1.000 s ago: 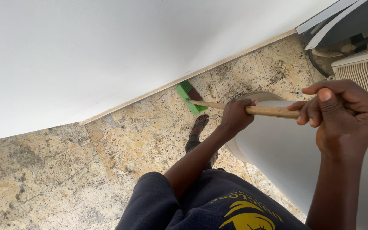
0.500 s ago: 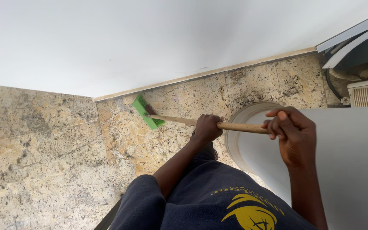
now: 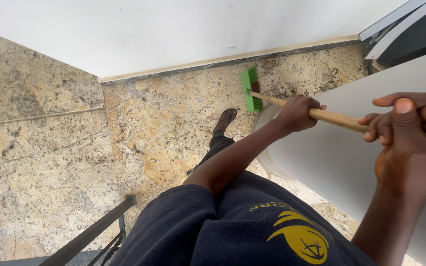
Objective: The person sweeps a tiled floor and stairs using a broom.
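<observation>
Speckled floor (image 3: 163, 138) meets the wall; left hand (image 3: 297, 112) and right hand (image 3: 410, 140) both close around the broom (image 3: 321, 114), sweeping; its head beyond the left hand needs steady dragging.

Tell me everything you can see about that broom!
The broom has a bright green head with green bristles and a darker reddish patch beside the stick. Its long handle looks like plain light wood. It slants down from the right of the view to the speckled stone floor, the head close to the pale skirting under the white wall, next to a round white column. The left hand grips the handle lower down; the right hand wraps its upper part.
</observation>
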